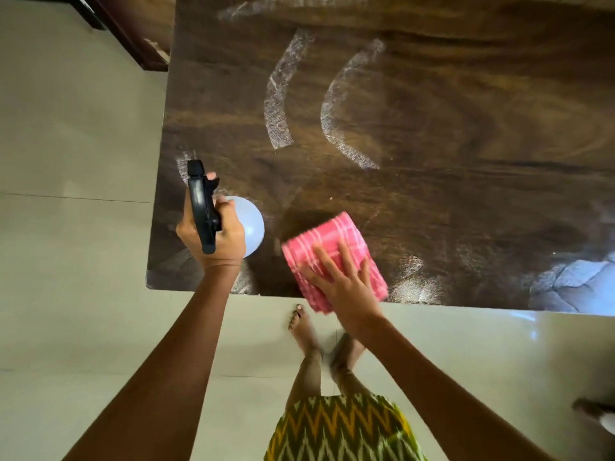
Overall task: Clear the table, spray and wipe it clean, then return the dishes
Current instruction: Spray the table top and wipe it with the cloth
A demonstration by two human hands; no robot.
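The pink cloth (336, 247), woven with thin white checks and folded into a thick oblong pad, lies at the near edge of the desk (432, 194). Its long axis runs from far to near, leaning a little to the right, and its near corner juts just past the desk's edge. The right hand (342, 287) presses flat on its near half, fingers (327, 261) straight and spread, curled round nothing. Just left of it, the left hand (219, 237) grips the spray bottle (253, 227), a smooth, pale blue-white rounded body seen from above. Its glossy black plastic trigger head (201, 207) is a narrow bar running near to far, with the nozzle pointing away and slightly left. The fingers wrap the neck, one fingertip showing at the front of the head. The hand covers much of the body, so I cannot tell whether the bottle stands on the desk or is held above it. The desk is dark brown wood with a bold wavy grain and a dull sheen. Two curved white streaks (279, 101) of foamy residue arc across its middle, and fainter smears lie along the near edge and far side. A pale reflection (572, 284) blurs the near right corner. Below lie smooth cream floor tiles (83, 128), bare feet (304, 331) and a green and yellow zigzag garment (339, 430), cut off by the frame. A dark wooden piece (133, 38) sits far left, mostly out of view.
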